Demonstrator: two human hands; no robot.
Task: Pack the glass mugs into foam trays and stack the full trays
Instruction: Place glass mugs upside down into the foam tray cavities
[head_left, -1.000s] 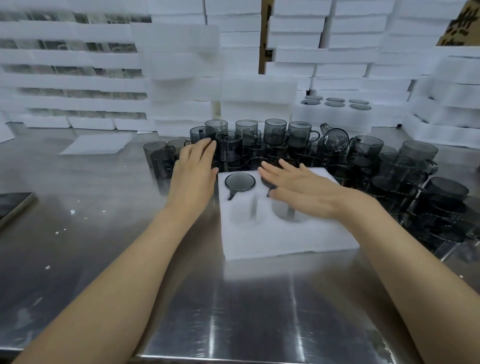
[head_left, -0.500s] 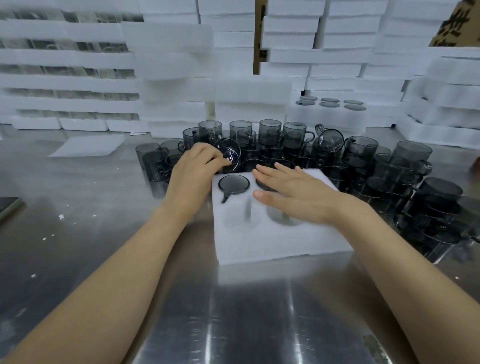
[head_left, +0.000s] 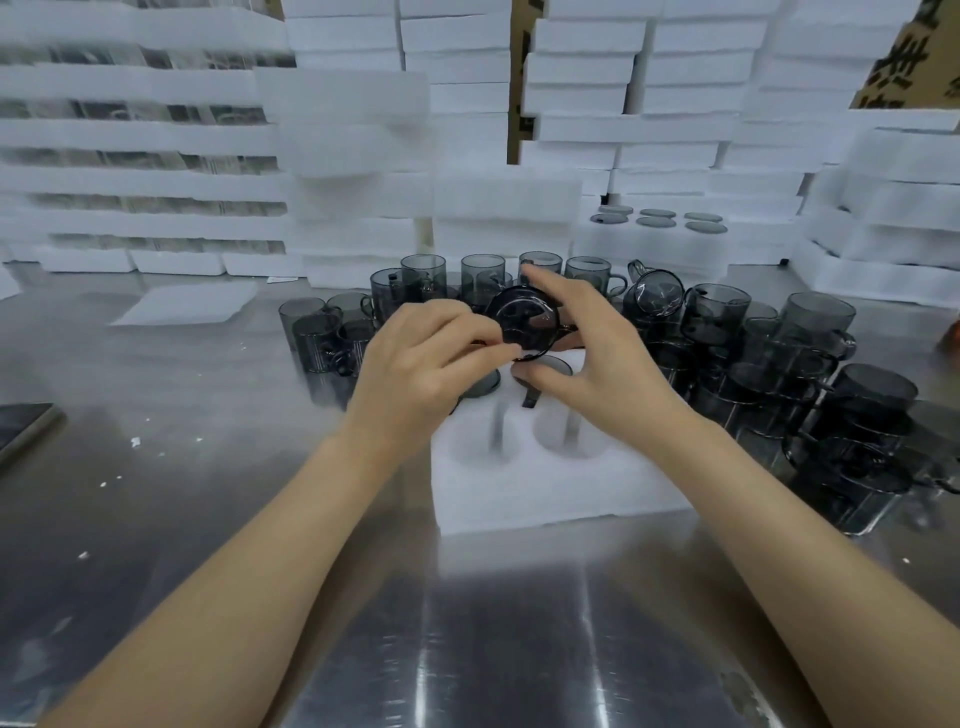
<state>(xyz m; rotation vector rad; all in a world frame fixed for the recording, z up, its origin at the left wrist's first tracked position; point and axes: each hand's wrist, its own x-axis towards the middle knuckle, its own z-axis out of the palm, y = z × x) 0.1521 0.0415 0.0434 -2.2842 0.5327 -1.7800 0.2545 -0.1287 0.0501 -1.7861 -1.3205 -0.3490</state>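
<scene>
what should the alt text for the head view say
A person's left hand and right hand hold a dark glass mug tilted above a white foam tray on a steel table. The tray's near pockets are empty. More mugs crowd behind and to the right, with stacked foam trays along the back.

The only writing in view is a few large black printed characters on the brown cardboard box (head_left: 914, 57) at the top right corner, and they are cut by the edge and cannot be read.
</scene>
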